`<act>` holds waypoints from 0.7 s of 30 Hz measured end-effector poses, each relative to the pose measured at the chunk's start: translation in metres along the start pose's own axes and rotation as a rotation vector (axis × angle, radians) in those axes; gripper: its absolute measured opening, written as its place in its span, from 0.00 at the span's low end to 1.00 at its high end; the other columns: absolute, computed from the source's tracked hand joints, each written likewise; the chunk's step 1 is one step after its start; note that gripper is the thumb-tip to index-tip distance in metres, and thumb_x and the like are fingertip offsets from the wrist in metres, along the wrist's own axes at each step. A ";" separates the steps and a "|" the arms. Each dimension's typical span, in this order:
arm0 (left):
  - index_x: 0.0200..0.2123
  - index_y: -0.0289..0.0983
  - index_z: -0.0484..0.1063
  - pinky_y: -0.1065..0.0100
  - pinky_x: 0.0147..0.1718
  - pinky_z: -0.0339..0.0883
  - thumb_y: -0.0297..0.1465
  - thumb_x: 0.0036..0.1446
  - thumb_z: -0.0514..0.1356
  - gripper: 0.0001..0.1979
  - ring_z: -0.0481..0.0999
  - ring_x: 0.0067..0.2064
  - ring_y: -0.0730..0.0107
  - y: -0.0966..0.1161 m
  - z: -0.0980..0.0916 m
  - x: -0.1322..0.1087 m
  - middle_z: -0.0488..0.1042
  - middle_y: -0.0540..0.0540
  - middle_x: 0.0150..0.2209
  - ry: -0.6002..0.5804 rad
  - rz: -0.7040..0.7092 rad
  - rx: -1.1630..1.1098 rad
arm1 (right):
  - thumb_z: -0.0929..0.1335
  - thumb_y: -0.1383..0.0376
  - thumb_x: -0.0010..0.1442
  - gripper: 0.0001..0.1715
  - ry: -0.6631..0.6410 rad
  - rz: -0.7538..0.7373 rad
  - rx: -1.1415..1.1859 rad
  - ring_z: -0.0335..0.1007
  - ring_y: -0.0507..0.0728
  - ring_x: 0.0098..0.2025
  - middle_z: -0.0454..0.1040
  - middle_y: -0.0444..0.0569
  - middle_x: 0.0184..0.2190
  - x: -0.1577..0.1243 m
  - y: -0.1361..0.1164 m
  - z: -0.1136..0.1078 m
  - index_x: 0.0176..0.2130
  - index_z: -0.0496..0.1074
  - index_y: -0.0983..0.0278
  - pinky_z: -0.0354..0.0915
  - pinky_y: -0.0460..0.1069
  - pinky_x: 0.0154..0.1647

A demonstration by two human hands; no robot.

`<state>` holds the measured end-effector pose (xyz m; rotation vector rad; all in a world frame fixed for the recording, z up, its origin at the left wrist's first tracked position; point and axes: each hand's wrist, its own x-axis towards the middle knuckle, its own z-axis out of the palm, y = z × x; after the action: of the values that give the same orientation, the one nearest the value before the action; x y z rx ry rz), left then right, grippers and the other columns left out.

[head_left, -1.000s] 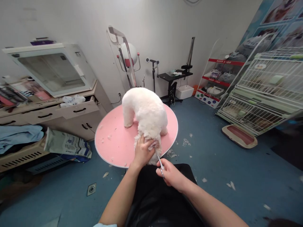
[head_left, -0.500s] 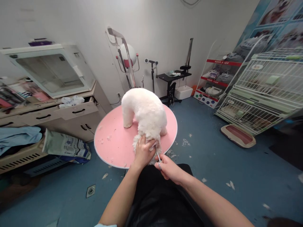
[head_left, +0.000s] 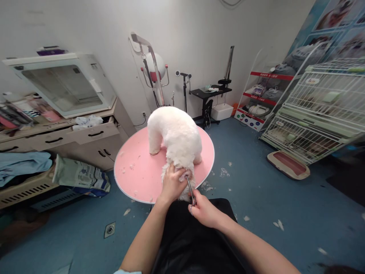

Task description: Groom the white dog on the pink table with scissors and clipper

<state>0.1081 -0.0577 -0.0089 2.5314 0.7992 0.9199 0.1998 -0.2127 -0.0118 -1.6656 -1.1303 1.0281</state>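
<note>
A white fluffy dog [head_left: 178, 129] stands on a round pink table [head_left: 137, 171], its head towards me and its rump towards the wall. My left hand [head_left: 172, 183] is closed on the dog's ear at the side of its head, and pinkish inner skin [head_left: 184, 174] shows beside the thumb. In my right hand [head_left: 201, 208] are slim metal ring-handled forceps [head_left: 189, 187], their tip at that pink skin. The forceps' jaws look closed together; whether anything is between them is too small to tell. The dog's face is hidden from me.
A grooming arm [head_left: 152, 57] rises behind the table. Left are a drawer cabinet [head_left: 85, 135] and a glass-fronted box [head_left: 62, 85]. Wire cages [head_left: 322, 102] with animals and a litter tray [head_left: 288, 164] stand right. Fur clumps [head_left: 224, 172] lie on the blue floor.
My right hand has moved slightly down and towards me, with more of the forceps showing and their tip still by the ear. The left hand keeps its hold; the dog stays put.
</note>
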 end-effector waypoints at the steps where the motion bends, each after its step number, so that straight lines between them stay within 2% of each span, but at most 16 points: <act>1: 0.45 0.44 0.79 0.53 0.55 0.67 0.30 0.52 0.65 0.16 0.67 0.56 0.50 0.000 0.000 0.000 0.67 0.40 0.54 0.002 -0.002 -0.002 | 0.66 0.69 0.54 0.15 -0.001 -0.012 -0.023 0.59 0.51 0.24 0.65 0.39 0.23 -0.001 0.000 0.000 0.43 0.65 0.61 0.53 0.48 0.27; 6: 0.45 0.44 0.79 0.52 0.55 0.67 0.29 0.51 0.65 0.16 0.67 0.56 0.50 -0.001 0.002 0.001 0.67 0.40 0.54 0.012 -0.013 0.012 | 0.67 0.69 0.52 0.16 -0.014 0.017 -0.096 0.56 0.51 0.23 0.62 0.36 0.20 -0.008 -0.006 -0.002 0.43 0.65 0.60 0.50 0.48 0.27; 11: 0.45 0.44 0.79 0.52 0.55 0.67 0.29 0.51 0.65 0.16 0.67 0.56 0.50 0.000 0.005 0.001 0.67 0.40 0.53 0.017 0.007 0.031 | 0.68 0.68 0.50 0.11 0.021 0.130 0.108 0.52 0.48 0.23 0.59 0.36 0.21 -0.007 -0.019 -0.008 0.34 0.63 0.61 0.50 0.45 0.25; 16: 0.45 0.45 0.80 0.50 0.55 0.66 0.29 0.51 0.65 0.16 0.66 0.57 0.47 0.000 0.006 -0.001 0.68 0.39 0.52 0.024 0.015 0.070 | 0.65 0.63 0.54 0.10 -0.074 0.275 0.262 0.47 0.46 0.15 0.55 0.32 0.17 0.005 -0.028 -0.009 0.37 0.60 0.59 0.44 0.44 0.17; 18: 0.45 0.45 0.80 0.50 0.55 0.67 0.29 0.51 0.64 0.16 0.67 0.56 0.48 -0.001 0.005 -0.001 0.68 0.39 0.52 0.017 0.019 0.065 | 0.66 0.65 0.53 0.11 -0.071 0.265 0.268 0.46 0.46 0.15 0.54 0.31 0.17 0.007 -0.029 -0.006 0.38 0.60 0.59 0.44 0.44 0.17; 21: 0.45 0.45 0.80 0.51 0.54 0.68 0.29 0.51 0.64 0.16 0.68 0.55 0.49 -0.002 0.005 0.000 0.69 0.40 0.52 0.007 0.012 0.048 | 0.66 0.69 0.51 0.14 -0.040 0.173 0.256 0.49 0.46 0.18 0.56 0.32 0.18 0.003 -0.027 0.000 0.39 0.61 0.61 0.48 0.44 0.20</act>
<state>0.1103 -0.0565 -0.0133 2.5788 0.8181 0.9240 0.1941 -0.2036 0.0129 -1.5617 -0.8492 1.2642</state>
